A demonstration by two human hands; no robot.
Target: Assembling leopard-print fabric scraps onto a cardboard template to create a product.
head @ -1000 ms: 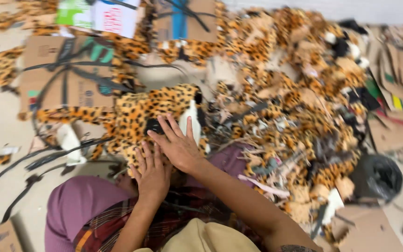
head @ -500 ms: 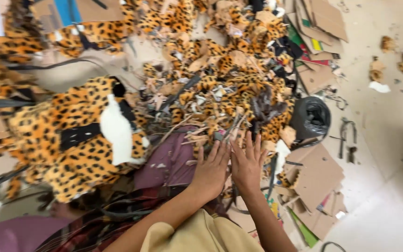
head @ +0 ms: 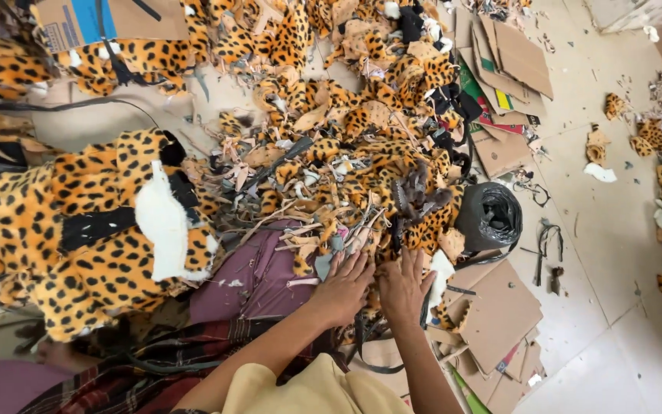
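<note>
Since the earlier frame both hands had left the large leopard-print plush piece with its white patch [head: 116, 238] and moved right. The left hand [head: 344, 287] and right hand [head: 405, 285] lay flat, fingers spread, pinching nothing, on the heap of spotted fabric scraps [head: 362, 176] beside a black plastic bag [head: 489, 217]. The heap looked largely unsorted.

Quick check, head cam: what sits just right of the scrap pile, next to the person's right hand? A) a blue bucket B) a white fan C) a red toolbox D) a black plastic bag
D: a crumpled black plastic bag sits on the floor at the right edge of the leopard-print scrap pile, just above and right of the right hand; the left hand lies flat beside it on the scraps.
</note>
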